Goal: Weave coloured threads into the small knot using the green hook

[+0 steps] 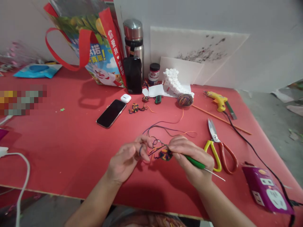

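Note:
My right hand [193, 159] is closed around a crochet hook [194, 162] with a green handle; its thin metal end sticks out behind. At its fingertips hangs a small crocheted piece [165, 154] in dark, orange and yellow yarn. My left hand [129, 154] is curled, with dark yarn [141, 150] looped round one finger and strands stretched across to the piece. Whether its fingertips also pinch the strands is hard to make out. Loose yarn runs over the red table to a multicoloured yarn ball [185, 100].
To the right lie scissors [214, 142], a yellow glue gun [219, 101] with its black cord and a purple packet [266, 189]. A phone [111, 113], an earbud case [125, 98] and another crocheted piece [135, 108] lie ahead. Behind stand a bag [101, 60] and a steel flask [133, 30].

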`<action>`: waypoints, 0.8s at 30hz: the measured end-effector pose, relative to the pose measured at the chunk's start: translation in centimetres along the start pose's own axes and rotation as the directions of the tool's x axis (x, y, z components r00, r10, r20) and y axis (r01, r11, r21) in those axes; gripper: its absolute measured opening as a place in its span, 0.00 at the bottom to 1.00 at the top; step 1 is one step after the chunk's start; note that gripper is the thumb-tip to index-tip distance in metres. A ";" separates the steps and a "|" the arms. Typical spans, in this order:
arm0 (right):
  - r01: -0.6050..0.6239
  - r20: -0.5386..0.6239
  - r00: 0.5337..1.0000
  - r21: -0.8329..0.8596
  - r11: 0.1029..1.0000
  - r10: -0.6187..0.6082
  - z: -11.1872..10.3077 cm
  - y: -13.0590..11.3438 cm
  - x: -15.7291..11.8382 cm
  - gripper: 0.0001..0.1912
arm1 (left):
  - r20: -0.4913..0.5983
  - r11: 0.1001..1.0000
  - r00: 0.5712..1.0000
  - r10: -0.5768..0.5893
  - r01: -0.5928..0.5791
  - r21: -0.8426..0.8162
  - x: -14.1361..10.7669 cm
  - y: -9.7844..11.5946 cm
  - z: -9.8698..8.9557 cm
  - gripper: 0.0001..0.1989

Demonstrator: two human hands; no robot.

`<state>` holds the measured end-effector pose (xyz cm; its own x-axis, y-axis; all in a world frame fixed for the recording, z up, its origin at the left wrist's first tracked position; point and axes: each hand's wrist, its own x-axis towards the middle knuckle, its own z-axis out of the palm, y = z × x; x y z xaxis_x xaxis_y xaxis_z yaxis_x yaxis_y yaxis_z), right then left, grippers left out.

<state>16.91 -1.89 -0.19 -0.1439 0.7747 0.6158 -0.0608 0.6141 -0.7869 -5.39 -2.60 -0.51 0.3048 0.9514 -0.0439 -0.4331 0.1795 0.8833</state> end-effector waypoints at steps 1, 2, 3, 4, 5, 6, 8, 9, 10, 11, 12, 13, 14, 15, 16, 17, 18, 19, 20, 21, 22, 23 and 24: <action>0.000 0.001 1.000 -0.004 1.000 0.000 0.0 0.0 0.0 0.20 | 0.035 0.988 0.998 0.052 -0.057 0.143 -0.1 0.2 0.0 0.21; -0.001 0.004 1.000 -0.008 1.000 0.001 0.0 0.0 0.0 0.20 | 0.078 0.955 0.993 0.088 -0.107 0.278 -0.1 0.4 0.1 0.18; -0.002 0.008 1.000 -0.010 1.000 0.002 0.0 -0.1 0.0 0.19 | 0.117 0.908 0.988 0.104 -0.142 0.395 -0.2 0.6 0.2 0.15; -0.002 0.012 1.000 -0.011 1.000 0.002 0.0 -0.1 0.1 0.19 | 0.130 0.862 0.985 0.113 -0.162 0.480 -0.2 0.8 0.5 0.13; -0.002 0.016 1.000 -0.010 1.000 0.002 0.0 -0.1 0.1 0.19 | 0.139 0.819 0.983 0.119 -0.176 0.546 -0.3 1.0 0.8 0.10; 0.000 0.021 1.000 -0.008 1.000 0.000 0.1 -0.1 0.1 0.20 | 0.150 0.775 0.978 0.142 -0.205 0.598 -0.3 1.1 1.1 0.08; 0.008 0.026 1.000 -0.004 1.000 -0.008 0.2 -0.1 0.1 0.20 | 0.187 0.652 0.959 0.212 -0.281 0.704 -0.3 1.2 1.5 0.07; 0.011 0.025 1.000 -0.004 1.000 -0.011 0.2 -0.2 0.1 0.19 | 0.213 0.563 0.944 0.251 -0.322 0.761 -0.4 1.1 1.7 0.08; 0.015 0.023 1.000 -0.006 1.000 -0.015 0.2 -0.2 0.1 0.19 | 0.247 0.451 0.927 0.283 -0.356 0.818 -0.4 1.0 1.8 0.09; 0.019 0.021 1.000 -0.008 1.000 -0.018 0.3 -0.2 0.1 0.19 | 0.291 0.320 0.907 0.304 -0.385 0.866 -0.3 0.9 1.9 0.10; 0.022 0.019 1.000 -0.010 1.000 -0.022 0.3 -0.2 0.1 0.18 | 0.338 0.181 0.887 0.313 -0.405 0.896 -0.3 0.8 1.9 0.10; 0.025 0.020 0.999 -0.013 1.000 -0.024 0.3 -0.2 0.2 0.18 | 0.389 0.046 0.869 0.306 -0.421 0.906 -0.3 0.6 1.9 0.10; 0.027 0.025 0.999 -0.017 0.999 -0.027 0.3 -0.2 0.2 0.18 | 0.434 -0.070 0.855 0.282 -0.433 0.899 -0.2 0.4 1.9 0.09; 0.030 0.033 0.999 -0.021 0.999 -0.030 0.4 -0.2 0.2 0.18 | 0.466 -0.152 0.848 0.251 -0.441 0.885 -0.2 0.2 1.8 0.09; 0.035 0.042 0.999 -0.024 0.999 -0.034 0.4 -0.2 0.2 0.19 | 0.476 -0.198 0.852 0.219 -0.439 0.876 -0.1 -0.1 1.8 0.10; 0.040 0.052 0.998 -0.026 0.999 -0.039 0.5 -0.2 0.3 0.19 | 0.465 -0.215 0.864 0.194 -0.425 0.879 0.0 -0.3 1.7 0.13; 0.045 0.062 0.997 -0.023 0.999 -0.044 0.5 -0.2 0.3 0.19 | 0.437 -0.207 0.882 0.178 -0.400 0.893 0.1 -0.4 1.6 0.17; 0.051 0.070 0.996 -0.018 0.999 -0.050 0.6 -0.2 0.3 0.20 | 0.400 -0.185 0.899 0.178 -0.369 0.911 0.2 -0.5 1.5 0.22; 0.058 0.077 0.995 -0.012 0.998 -0.057 0.6 -0.2 0.3 0.20 | 0.360 -0.141 0.913 0.195 -0.337 0.931 0.2 -0.6 1.4 0.26; 0.067 0.083 0.994 -0.009 0.998 -0.066 0.6 -0.2 0.3 0.20 | 0.325 -0.071 0.919 0.222 -0.317 0.946 0.2 -0.5 1.3 0.28; 0.077 0.088 0.993 -0.011 0.997 -0.075 0.6 -0.2 0.3 0.21 | 0.294 0.029 0.921 0.254 -0.312 0.950 0.1 -0.4 1.2 0.29; 0.087 0.088 0.993 -0.021 0.996 -0.085 0.6 -0.2 0.3 0.22 | 0.258 0.164 0.923 0.287 -0.313 0.935 0.0 -0.3 1.1 0.28; 0.096 0.082 0.992 -0.038 0.995 -0.092 0.6 -0.3 0.3 0.22 | 0.207 0.326 0.926 0.314 -0.310 0.893 -0.1 -0.2 1.0 0.26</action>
<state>16.26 -1.91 0.19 -0.2186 0.6996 0.6803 -0.0366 0.6908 -0.7222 -4.45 -2.99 -0.18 0.3219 0.8860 0.3336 0.5217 -0.4601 0.7184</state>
